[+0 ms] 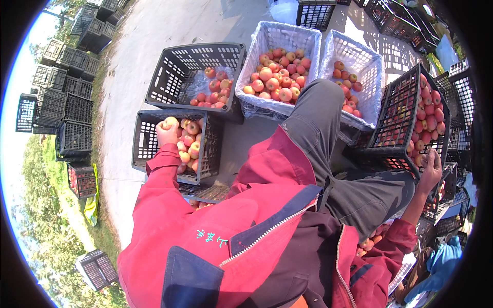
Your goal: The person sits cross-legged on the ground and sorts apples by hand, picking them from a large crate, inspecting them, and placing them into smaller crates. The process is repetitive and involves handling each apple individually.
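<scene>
My left hand (167,133) grips a pale yellow-red apple (170,123) above a black plastic crate (139,142). Several red and yellow apples (188,140) fill the right part of that crate. At the far right, my right hand (430,169) is at the near edge of a tilted black crate (414,115) heaped with red apples (429,115). Its fingers are bent close to the apples; whether they hold one cannot be seen. My knees lie between these two crates.
Ahead stand a black crate (192,50) with some apples on plastic film, and two crates lined with clear plastic, one (285,29) well filled, the other (369,57) less so. Stacked crates (77,92) line the pavement's left edge. More crates (396,23) stand at the upper right.
</scene>
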A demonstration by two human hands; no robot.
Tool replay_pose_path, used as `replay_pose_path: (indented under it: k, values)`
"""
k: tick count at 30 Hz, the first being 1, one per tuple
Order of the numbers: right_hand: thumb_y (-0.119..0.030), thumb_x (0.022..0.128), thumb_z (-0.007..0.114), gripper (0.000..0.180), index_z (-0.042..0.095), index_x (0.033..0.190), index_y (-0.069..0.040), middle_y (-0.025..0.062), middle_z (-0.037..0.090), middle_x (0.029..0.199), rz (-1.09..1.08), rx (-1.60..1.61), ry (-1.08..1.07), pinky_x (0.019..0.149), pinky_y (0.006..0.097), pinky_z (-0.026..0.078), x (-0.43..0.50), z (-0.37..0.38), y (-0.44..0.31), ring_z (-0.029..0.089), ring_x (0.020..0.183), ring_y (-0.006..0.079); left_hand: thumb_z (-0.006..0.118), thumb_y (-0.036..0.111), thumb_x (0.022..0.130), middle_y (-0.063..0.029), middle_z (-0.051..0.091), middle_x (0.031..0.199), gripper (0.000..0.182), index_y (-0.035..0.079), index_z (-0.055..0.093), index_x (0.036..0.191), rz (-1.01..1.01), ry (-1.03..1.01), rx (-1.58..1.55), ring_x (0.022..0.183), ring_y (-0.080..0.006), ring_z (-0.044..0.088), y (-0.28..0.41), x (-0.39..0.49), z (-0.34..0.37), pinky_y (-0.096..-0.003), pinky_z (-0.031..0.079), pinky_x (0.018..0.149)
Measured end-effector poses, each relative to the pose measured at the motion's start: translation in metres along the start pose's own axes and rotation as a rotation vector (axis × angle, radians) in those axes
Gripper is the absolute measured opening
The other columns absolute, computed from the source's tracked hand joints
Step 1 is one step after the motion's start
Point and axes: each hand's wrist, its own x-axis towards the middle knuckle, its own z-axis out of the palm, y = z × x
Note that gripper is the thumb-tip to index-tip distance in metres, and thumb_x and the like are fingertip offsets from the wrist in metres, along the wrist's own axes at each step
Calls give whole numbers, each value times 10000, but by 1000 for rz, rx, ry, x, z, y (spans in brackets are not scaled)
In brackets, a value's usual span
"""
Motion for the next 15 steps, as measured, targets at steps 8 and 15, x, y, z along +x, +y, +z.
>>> replay_pose_path:
  k: [8,15]
  values:
    - [-321,1035,797,341,857,1181,-19,147,838,1105,-46,-521,37,919,381,636,7,-25,12,801,998,262,1038,416,694,-171,813,1204,769,88,728,1316,-62,-204,538,1111,-337,791,-55,-35,39,-461,626,1007]
    - [-426,902,852,426,883,1116,-59,213,848,1086,203,-757,-89,985,478,636,13,-33,13,822,1063,383,1004,361,755,-156,830,1219,668,83,758,1310,86,-435,682,1126,-302,798,-8,6,80,-411,624,1038]
